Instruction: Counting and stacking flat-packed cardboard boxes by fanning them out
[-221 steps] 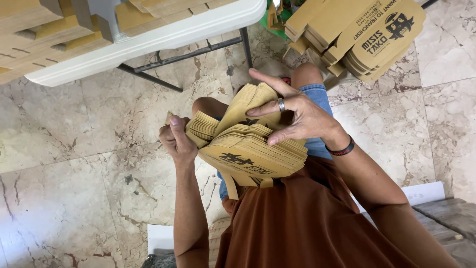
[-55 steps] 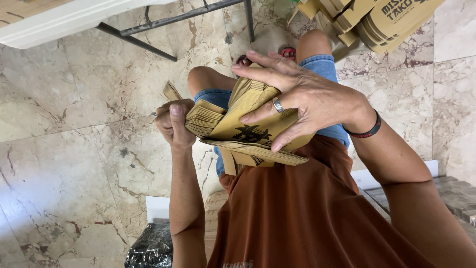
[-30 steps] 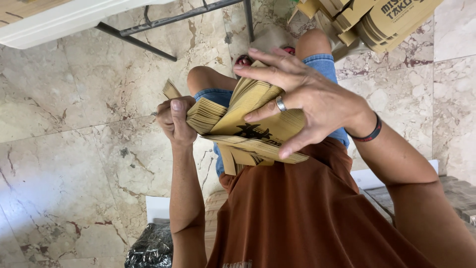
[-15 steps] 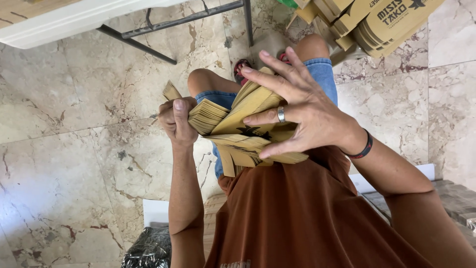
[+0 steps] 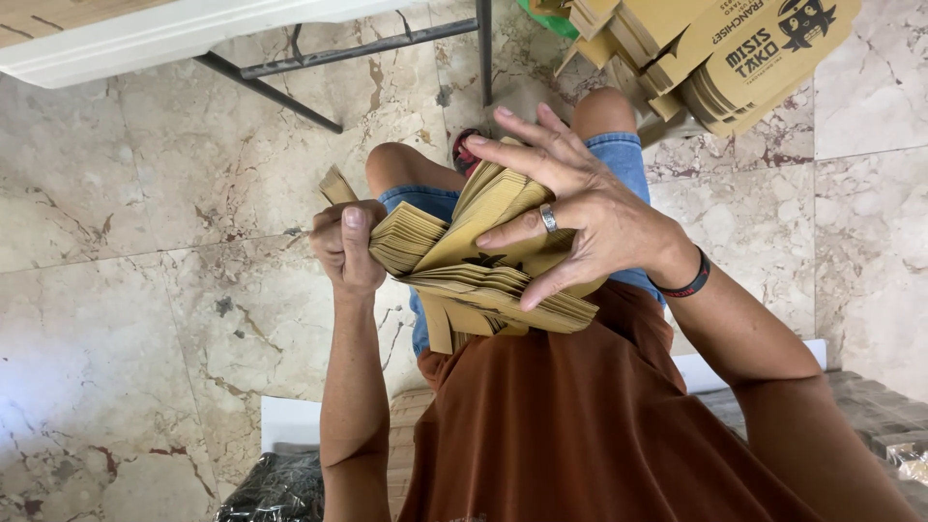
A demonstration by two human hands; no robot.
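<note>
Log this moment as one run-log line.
left hand: grips end of flat kraft cardboard stack | right hand: fingers spread over stack top | stack: fanned, above lap | nearby: folded boxes pile, white table

The floor (image 5: 145,242) is polished marble in cream and beige, veined with brown and grey, laid in large slabs with thin dark joints between them. At the top left runs the white edge of a folding worktop (image 5: 164,34), its dark metal legs (image 5: 348,58) slanting across the stone below it. At the top right sits a heap of flat brown cardboard boxes (image 5: 715,58) with dark print, a scrap of green just beside it. A white board (image 5: 290,420) lies low on the floor, and a crumpled black plastic bag (image 5: 280,488) rests at the bottom edge. Light is soft, even daylight.
</note>
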